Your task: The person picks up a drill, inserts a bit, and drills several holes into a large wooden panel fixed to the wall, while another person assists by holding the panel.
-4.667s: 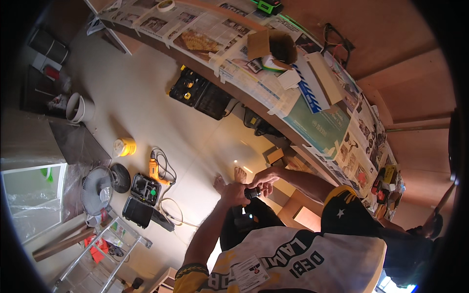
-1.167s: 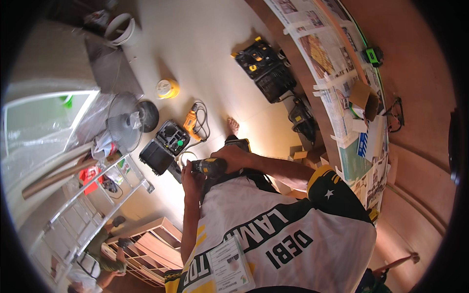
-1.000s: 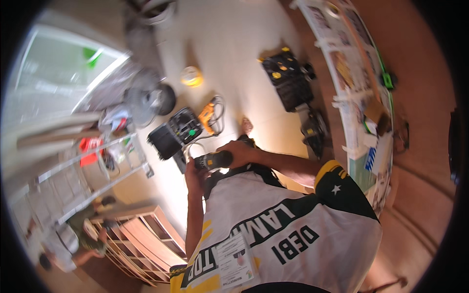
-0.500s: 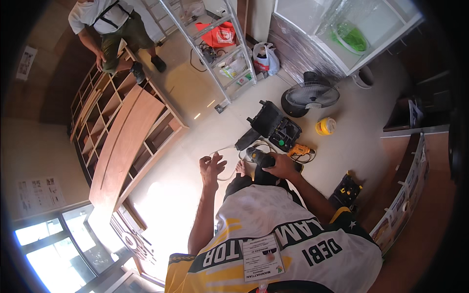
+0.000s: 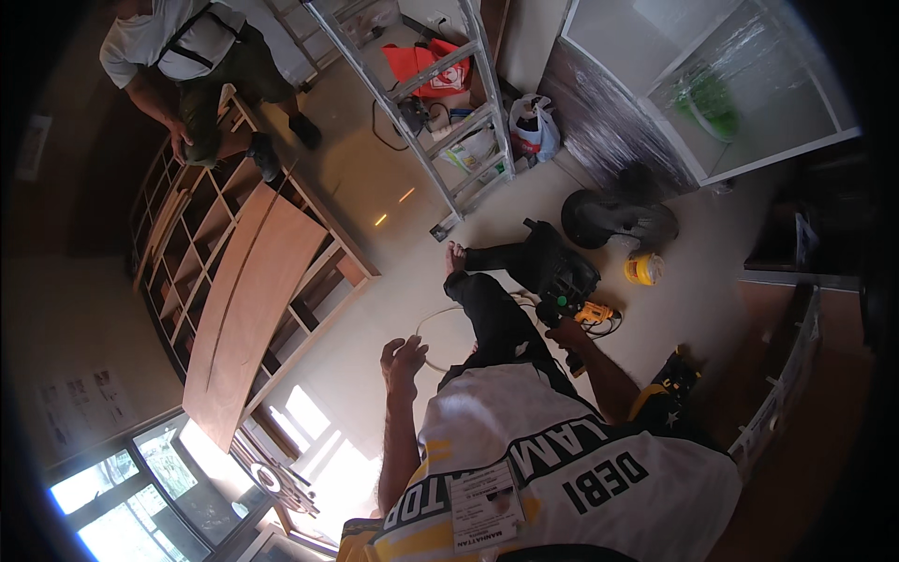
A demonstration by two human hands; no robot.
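Left hand (image 5: pixel 403 358) at frame centre was empty, fingers spread wide; right hand (image 5: pixel 566 332) right of centre touched the drill (image 5: pixel 594 314), grip unclear

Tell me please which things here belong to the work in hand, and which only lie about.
In hand: right hand reaching the yellow drill beside the black tool case; left hand open, holding nothing.

Lying about: yellow tape roll, black fan, metal ladder, wooden shelf unit.

Wooden shelf unit (image 5: pixel 253 281), metal ladder (image 5: pixel 440 103)
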